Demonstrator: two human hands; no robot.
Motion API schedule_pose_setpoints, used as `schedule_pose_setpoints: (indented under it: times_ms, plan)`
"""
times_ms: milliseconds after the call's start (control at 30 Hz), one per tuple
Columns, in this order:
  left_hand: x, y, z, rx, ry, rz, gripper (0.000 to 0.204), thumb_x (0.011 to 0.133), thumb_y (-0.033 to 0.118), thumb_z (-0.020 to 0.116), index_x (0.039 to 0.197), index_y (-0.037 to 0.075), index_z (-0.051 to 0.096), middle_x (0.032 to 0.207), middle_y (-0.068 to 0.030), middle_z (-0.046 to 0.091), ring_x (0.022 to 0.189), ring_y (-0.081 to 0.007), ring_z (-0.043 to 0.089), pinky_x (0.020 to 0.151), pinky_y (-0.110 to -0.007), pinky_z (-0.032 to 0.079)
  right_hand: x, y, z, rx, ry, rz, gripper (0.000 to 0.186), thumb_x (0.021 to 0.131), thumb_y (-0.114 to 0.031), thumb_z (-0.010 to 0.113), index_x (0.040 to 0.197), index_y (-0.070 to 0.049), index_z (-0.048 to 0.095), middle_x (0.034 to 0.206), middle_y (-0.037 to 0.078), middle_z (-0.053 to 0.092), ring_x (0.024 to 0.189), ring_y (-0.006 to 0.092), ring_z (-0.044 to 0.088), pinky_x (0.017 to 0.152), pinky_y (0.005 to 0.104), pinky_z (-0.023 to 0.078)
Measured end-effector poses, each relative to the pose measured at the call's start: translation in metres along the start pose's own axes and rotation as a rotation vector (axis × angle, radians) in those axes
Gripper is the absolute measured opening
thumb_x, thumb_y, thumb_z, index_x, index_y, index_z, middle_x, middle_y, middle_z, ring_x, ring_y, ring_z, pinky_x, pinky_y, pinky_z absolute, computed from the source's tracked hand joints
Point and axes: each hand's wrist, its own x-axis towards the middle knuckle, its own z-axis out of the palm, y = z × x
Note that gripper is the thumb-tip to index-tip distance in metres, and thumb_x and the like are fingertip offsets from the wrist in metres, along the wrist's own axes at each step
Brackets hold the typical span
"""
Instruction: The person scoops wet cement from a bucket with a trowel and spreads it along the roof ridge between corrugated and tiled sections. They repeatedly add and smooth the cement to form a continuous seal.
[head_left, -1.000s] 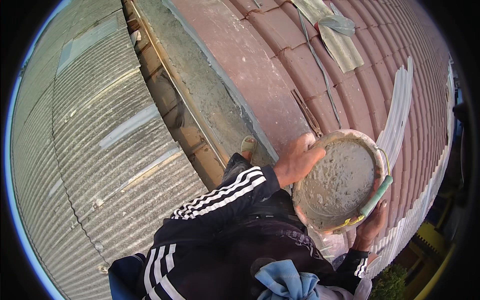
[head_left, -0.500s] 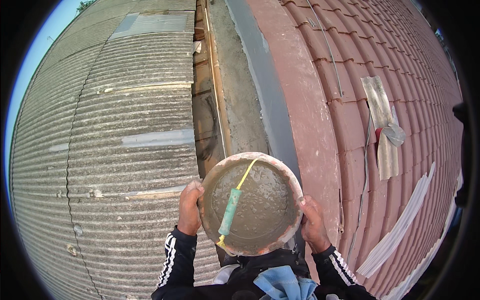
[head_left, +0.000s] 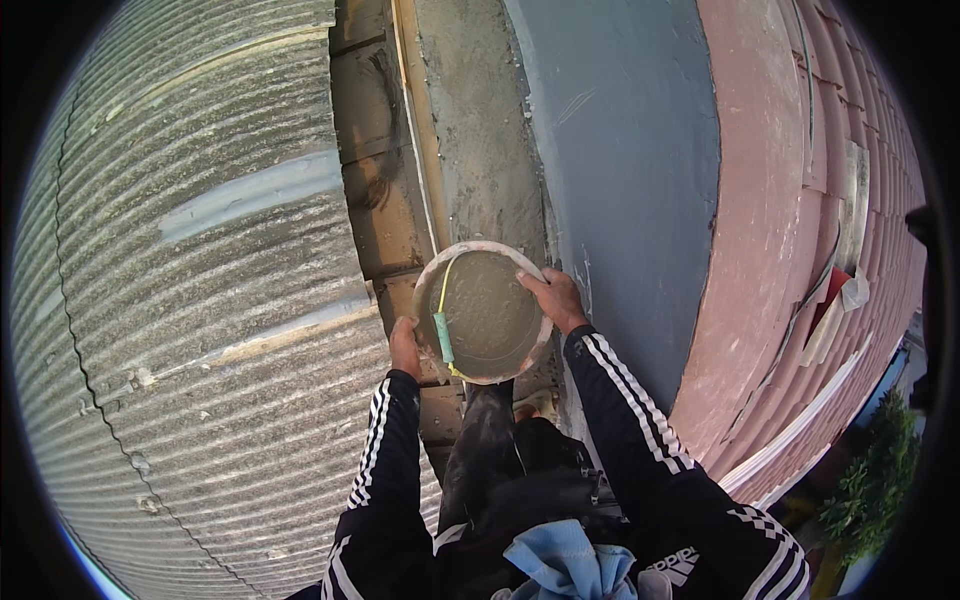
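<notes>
Head | left grip [head_left: 404, 348], right grip [head_left: 558, 300]: holding bucket [head_left: 482, 246] between them | grey mix [head_left: 495, 310] inside

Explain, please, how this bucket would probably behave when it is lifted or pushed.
The bucket is probably heavy for its size, since grey mix spreads across its inside. Tilting might spill that mix, as the top is open. The green-gripped handle would likely swing, as it lies ungripped over the mix.

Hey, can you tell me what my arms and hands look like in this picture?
Your left sleeve and right sleeve are long and black, reaching about to the wrists, with white stripes running lengthwise. Your left hand and right hand are bare, with no gloves.
</notes>
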Motion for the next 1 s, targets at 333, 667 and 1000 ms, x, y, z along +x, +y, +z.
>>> schedule_pose_setpoints:
  times_ms: [333, 667, 1000]
  plan:
    - [0.161, -0.1, 0.089, -0.301, -0.086, -0.266, 0.035, 0.098, 0.043, 0.056, 0.109, 0.01, 0.058, 0.106, -0.0121, 0.061, 0.102, -0.0322, 0.064, 0.096, -0.051, 0.055, 0.225, -0.035, 0.006, -0.567, -0.035, -0.097, 0.061, 0.088, -0.056, 0.077, 0.125, -0.007, 0.077, 0.124, 0.02, 0.077, 0.119, 0.0373, 0.072, 0.102, 0.0481, 0.054]
    - [0.217, -0.128, 0.125, -0.399, -0.095, -0.266, 0.041, 0.094, 0.04, 0.056, 0.104, 0.001, 0.061, 0.108, -0.0208, 0.067, 0.101, -0.0392, 0.066, 0.097, -0.049, 0.057, 0.319, -0.047, 0.03, -0.823, -0.101, -0.202, 0.059, 0.085, -0.049, 0.078, 0.129, -0.01, 0.076, 0.132, 0.02, 0.075, 0.125, 0.0399, 0.069, 0.105, 0.0495, 0.054]
    - [0.209, -0.116, 0.117, -0.152, 0.034, -0.291, 0.057, 0.094, 0.047, 0.061, 0.135, 0.007, 0.064, 0.148, -0.0206, 0.057, 0.136, -0.0361, 0.053, 0.112, -0.054, 0.046, 0.278, -0.039, 0.055, -0.517, 0.104, -0.137, 0.092, 0.094, -0.046, 0.077, 0.16, 0.002, 0.036, 0.168, 0.026, 0.038, 0.157, 0.0429, 0.035, 0.126, 0.052, 0.036]
